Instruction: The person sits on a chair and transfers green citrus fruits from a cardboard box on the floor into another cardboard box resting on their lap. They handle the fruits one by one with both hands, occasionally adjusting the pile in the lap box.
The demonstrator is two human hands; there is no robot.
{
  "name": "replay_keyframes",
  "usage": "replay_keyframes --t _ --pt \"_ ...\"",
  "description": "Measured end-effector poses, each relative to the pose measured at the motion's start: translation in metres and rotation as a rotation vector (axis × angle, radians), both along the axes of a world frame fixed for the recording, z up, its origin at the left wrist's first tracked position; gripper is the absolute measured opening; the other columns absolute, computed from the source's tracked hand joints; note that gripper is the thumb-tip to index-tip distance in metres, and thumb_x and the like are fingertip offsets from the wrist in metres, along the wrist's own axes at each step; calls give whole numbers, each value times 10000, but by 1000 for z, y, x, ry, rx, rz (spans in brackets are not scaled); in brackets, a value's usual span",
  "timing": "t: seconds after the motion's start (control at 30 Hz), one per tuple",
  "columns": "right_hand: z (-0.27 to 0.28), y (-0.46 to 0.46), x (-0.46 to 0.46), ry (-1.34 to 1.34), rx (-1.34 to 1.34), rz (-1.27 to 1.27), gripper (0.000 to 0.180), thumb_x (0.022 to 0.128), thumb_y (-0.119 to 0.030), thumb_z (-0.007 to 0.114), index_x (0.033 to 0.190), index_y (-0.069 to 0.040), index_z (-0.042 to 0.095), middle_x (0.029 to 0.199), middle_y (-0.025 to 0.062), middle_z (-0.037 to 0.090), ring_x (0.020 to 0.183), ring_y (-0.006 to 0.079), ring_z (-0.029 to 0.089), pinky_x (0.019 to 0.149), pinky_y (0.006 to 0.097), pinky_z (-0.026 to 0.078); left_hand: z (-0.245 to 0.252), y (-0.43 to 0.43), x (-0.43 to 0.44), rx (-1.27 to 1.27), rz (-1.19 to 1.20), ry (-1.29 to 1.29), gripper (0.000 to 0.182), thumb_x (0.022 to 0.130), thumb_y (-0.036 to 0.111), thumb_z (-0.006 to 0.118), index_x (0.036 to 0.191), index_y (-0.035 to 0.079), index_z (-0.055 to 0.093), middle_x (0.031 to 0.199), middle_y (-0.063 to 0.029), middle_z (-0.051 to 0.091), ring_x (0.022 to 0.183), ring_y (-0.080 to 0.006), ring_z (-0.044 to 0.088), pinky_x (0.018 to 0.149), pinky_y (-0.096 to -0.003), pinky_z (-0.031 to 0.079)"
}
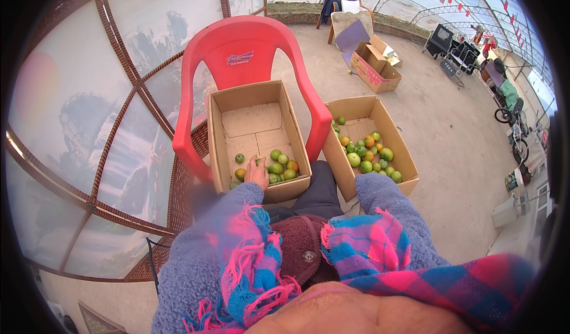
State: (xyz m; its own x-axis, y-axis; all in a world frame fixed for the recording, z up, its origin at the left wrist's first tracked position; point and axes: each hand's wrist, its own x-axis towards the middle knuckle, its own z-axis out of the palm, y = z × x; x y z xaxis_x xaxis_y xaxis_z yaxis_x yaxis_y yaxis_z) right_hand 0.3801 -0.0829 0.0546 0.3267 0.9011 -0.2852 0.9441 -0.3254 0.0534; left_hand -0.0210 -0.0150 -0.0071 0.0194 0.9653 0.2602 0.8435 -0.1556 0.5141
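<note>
An open cardboard box [215, 129] rests on a red plastic armchair [231, 58], with green and orange tomatoes [276, 168] at its near end. Inside it, my left hand [257, 174] reaches down with its fingers over a green tomato [258, 161]; whether it grips that tomato is not clear. A lone green tomato [239, 158] lies just left of the fingers. To the right stands a second cardboard box [401, 151] with many green and orange tomatoes [368, 155]. My right hand is out of view; its sleeve ends at that box's near edge.
The chair's right armrest [318, 120] rises between the two boxes. At the left is a wicker-framed screen [138, 85] with landscape panels. Farther off on the concrete floor are a pink printed carton [372, 76], a wooden armchair [343, 0] and wheelchairs [463, 56].
</note>
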Motion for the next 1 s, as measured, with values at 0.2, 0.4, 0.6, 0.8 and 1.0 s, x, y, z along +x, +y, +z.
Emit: replay_keyframes --t 0.2,0.4,0.6,0.8,1.0 --pt "1 0 -2 6 6 -1 418 836 -329 601 1159 -63 581 1005 218 645 989 371 606 865 431 475 4 -1 0 -23 17 -6 515 759 54 573 1270 74 513 1358 -227 375 1215 -400 421 1024 -434 381" --pt "1 0 -2 17 14 -9 410 829 -326 610 1147 -69 591 997 218 648 984 367 610 860 427 479 8 -3 2 -67 54 -2 514 766 71 567 1277 72 505 1364 -239 362 1221 -411 412 1028 -446 372" --pt "11 2 -8 42 33 -28 401 822 -324 619 1135 -74 601 990 219 652 979 364 614 856 424 484 4 -3 2 -49 98 60 536 764 103 574 1292 63 489 1377 -214 343 1175 -398 443 970 -475 411" --pt "-3 28 3 205 147 -80 392 816 -322 629 1124 -80 611 982 219 655 974 360 618 852 421 489 -2 6 -4 -134 267 7 660 780 164 587 1367 -9 340 1382 -242 332 1187 -423 427 986 -475 396" --pt "-48 109 34 671 570 14 348 849 -289 589 1082 -33 629 918 197 670 832 321 657 731 410 522 -14 17 -16 -231 430 -158 708 776 193 603 1372 -37 296 1363 -270 346 1210 -438 410 1007 -467 379"
